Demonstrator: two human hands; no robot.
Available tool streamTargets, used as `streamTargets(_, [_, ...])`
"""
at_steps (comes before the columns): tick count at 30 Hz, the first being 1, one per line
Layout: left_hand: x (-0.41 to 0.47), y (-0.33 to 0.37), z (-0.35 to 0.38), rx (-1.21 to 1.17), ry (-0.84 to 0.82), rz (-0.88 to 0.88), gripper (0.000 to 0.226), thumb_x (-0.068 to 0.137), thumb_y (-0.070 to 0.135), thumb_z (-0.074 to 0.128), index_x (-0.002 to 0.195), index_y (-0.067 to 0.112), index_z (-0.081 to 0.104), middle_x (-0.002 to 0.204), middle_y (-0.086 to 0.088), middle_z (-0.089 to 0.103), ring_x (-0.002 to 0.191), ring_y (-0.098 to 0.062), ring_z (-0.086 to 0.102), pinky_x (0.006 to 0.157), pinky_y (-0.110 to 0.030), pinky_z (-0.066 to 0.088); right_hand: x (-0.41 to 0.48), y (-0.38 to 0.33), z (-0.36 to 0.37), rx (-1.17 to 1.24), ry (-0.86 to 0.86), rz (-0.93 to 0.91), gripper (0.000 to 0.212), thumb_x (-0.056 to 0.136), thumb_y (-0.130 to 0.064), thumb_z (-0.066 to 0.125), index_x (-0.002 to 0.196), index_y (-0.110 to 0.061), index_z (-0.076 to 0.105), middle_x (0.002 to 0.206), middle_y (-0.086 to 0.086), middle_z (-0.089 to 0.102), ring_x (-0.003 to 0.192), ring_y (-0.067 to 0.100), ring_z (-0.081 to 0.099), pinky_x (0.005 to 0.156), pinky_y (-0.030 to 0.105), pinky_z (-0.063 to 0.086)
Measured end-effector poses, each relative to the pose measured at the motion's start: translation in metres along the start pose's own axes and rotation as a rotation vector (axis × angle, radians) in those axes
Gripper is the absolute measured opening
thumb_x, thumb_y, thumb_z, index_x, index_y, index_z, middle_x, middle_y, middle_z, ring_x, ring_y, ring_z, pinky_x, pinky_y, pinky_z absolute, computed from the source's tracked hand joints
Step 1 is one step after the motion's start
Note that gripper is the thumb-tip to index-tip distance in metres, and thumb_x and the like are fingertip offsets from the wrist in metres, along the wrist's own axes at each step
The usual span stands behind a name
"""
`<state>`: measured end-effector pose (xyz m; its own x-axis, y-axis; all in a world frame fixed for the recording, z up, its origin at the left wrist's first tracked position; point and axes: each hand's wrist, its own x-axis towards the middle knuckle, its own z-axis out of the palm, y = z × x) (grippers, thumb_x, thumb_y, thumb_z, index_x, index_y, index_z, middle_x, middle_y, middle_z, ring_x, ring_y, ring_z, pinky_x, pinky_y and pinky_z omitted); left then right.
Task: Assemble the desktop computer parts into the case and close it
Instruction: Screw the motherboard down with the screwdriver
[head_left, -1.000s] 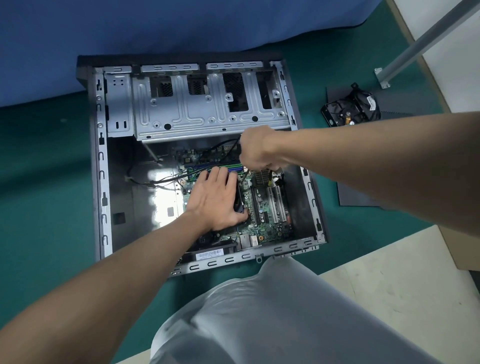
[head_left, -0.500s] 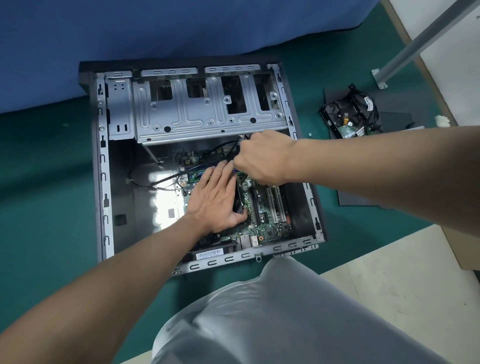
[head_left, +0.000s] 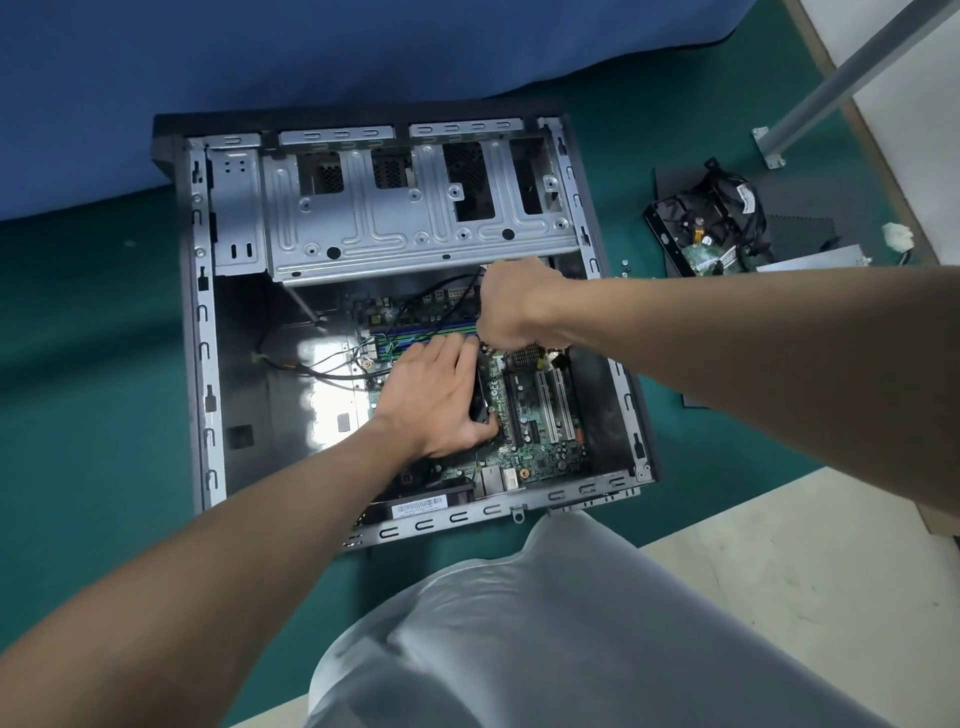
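The open computer case (head_left: 200, 332) lies on its side on a green mat. Its green motherboard (head_left: 540, 415) sits in the lower right part. My left hand (head_left: 431, 395) rests flat on the black CPU cooler fan (head_left: 483, 395), fingers straight and thumb along its near edge. My right hand (head_left: 514, 306) is curled in a fist just above the cooler's far corner. It grips what looks like a screwdriver, almost wholly hidden inside the fist. Black cables run across the board under that hand.
A silver drive cage (head_left: 415, 228) fills the case's far half. On the mat to the right lie a hard drive with cables (head_left: 711, 228), a dark panel (head_left: 800, 208) and small screws (head_left: 626, 267). A metal leg (head_left: 852, 83) slants at top right. My knee (head_left: 519, 623) is below.
My right hand has shifted slightly to the right over the cooler's far corner. My left hand has stayed flat on the cooler.
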<state>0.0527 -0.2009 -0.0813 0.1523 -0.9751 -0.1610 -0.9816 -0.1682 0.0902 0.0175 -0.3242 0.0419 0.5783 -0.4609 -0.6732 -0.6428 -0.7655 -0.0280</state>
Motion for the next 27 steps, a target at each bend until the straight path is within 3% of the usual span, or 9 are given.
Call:
streamTargets(3, [0.000,-0.001,0.000,0.015,0.012,0.000,0.083,0.074,0.075,0.030,0.118,0.005,0.042,0.104,-0.008,0.052,0.093,-0.023,0.050,0.083,-0.037,0.042,-0.005,0.000,-0.009,0.002,-0.176,-0.048,0.012,0.091,-0.004,0.050,0.098,0.000,0.059,0.078,0.007,0.055,0.067,0.020,0.051,0.050,0.024,0.041])
streamTargets(5, [-0.001,-0.001,-0.001,0.031,-0.009,-0.005,0.088,0.074,0.075,0.027,0.123,0.004,0.044,0.110,-0.009,0.053,0.099,-0.024,0.050,0.087,-0.038,0.041,-0.013,-0.002,-0.014,-0.177,-0.245,-0.147,0.016,0.091,-0.004,0.052,0.103,0.002,0.060,0.090,0.011,0.063,0.068,0.021,0.058,0.047,0.023,0.044])
streamTargets(9, [0.001,-0.001,-0.001,0.046,-0.041,-0.015,0.088,0.072,0.074,0.024,0.120,0.006,0.054,0.114,-0.010,0.058,0.108,-0.025,0.052,0.095,-0.039,0.039,-0.026,0.000,-0.008,-0.765,0.092,-0.587,0.011,0.094,-0.010,0.049,0.100,-0.010,0.058,0.090,0.011,0.058,0.085,0.031,0.062,0.057,0.033,0.040])
streamTargets(13, [0.001,0.000,0.000,0.027,-0.050,-0.022,0.087,0.071,0.073,0.026,0.120,0.008,0.055,0.114,-0.008,0.058,0.109,-0.024,0.050,0.095,-0.039,0.037,-0.022,0.008,-0.009,-0.892,0.115,-0.771,0.009,0.094,-0.010,0.045,0.091,-0.009,0.054,0.064,0.005,0.037,0.085,0.032,0.062,0.058,0.034,0.039])
streamTargets(16, [0.002,-0.001,0.000,0.042,-0.076,-0.028,0.093,0.070,0.074,0.022,0.128,0.008,0.053,0.122,-0.009,0.058,0.116,-0.024,0.048,0.101,-0.040,0.034,-0.018,-0.001,0.000,-0.756,0.081,-0.683,0.009,0.089,-0.007,0.049,0.081,-0.011,0.048,0.066,0.005,0.032,0.078,0.033,0.057,0.056,0.033,0.038])
streamTargets(20, [0.001,0.000,0.000,0.052,-0.067,-0.035,0.089,0.073,0.077,0.035,0.128,0.008,0.049,0.124,-0.011,0.057,0.118,-0.026,0.049,0.100,-0.040,0.034,-0.010,-0.023,-0.005,-0.254,0.019,-0.149,0.018,0.090,-0.004,0.046,0.073,-0.003,0.044,0.071,0.005,0.034,0.066,0.020,0.039,0.054,0.028,0.039])
streamTargets(22, [0.000,0.000,0.000,0.047,-0.057,-0.039,0.088,0.073,0.078,0.037,0.124,0.008,0.048,0.121,-0.008,0.057,0.115,-0.025,0.049,0.098,-0.040,0.034,-0.003,-0.029,-0.012,-0.204,-0.059,-0.115,0.023,0.092,-0.003,0.040,0.070,-0.005,0.044,0.070,0.005,0.038,0.058,0.016,0.038,0.045,0.020,0.035])
streamTargets(25, [0.001,0.000,0.000,0.035,-0.047,-0.029,0.083,0.074,0.078,0.036,0.116,0.009,0.055,0.113,-0.008,0.059,0.109,-0.024,0.050,0.097,-0.040,0.035,-0.006,-0.029,-0.019,-0.394,-0.165,-0.194,0.015,0.094,-0.006,0.048,0.102,-0.005,0.061,0.087,0.004,0.053,0.059,0.015,0.043,0.033,0.016,0.034])
streamTargets(27, [0.000,0.000,-0.001,0.031,-0.066,-0.032,0.087,0.073,0.079,0.032,0.118,0.008,0.055,0.115,-0.010,0.058,0.112,-0.026,0.050,0.099,-0.040,0.035,-0.012,-0.025,-0.017,-0.625,-0.128,-0.340,0.007,0.091,-0.006,0.055,0.095,-0.008,0.061,0.086,0.005,0.057,0.059,0.016,0.048,0.040,0.020,0.041])
